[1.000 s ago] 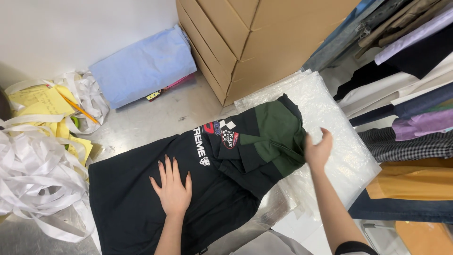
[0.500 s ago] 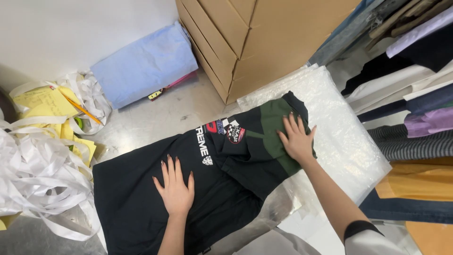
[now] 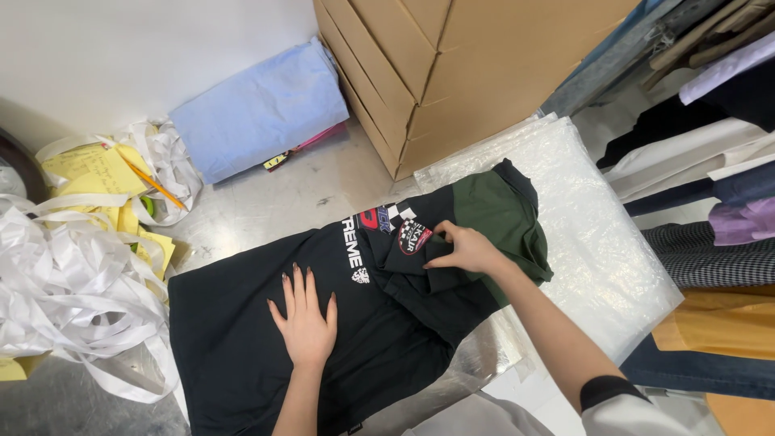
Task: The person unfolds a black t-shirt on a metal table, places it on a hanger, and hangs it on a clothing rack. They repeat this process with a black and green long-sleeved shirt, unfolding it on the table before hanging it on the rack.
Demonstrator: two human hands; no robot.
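Note:
A black and dark green shirt (image 3: 242,339) with white lettering and patches lies folded on a metal table (image 3: 307,190). My left hand (image 3: 307,319) lies flat on the black body of the shirt, fingers spread. My right hand (image 3: 467,252) rests on the folded sleeve near a round chest patch (image 3: 413,240), fingertips pinching the fabric edge. The green part (image 3: 492,211) and collar reach onto a stack of clear plastic bags (image 3: 597,234).
Large cardboard boxes (image 3: 452,73) stand behind the shirt. A folded light blue cloth (image 3: 258,109) lies at the back left. White paper strips (image 3: 64,291) and yellow sheets (image 3: 85,165) pile up at the left. Hanging garments (image 3: 710,178) fill the right side.
My right hand has moved left from the shirt's right edge onto the sleeve fold by the patch. My left hand has stayed flat on the shirt.

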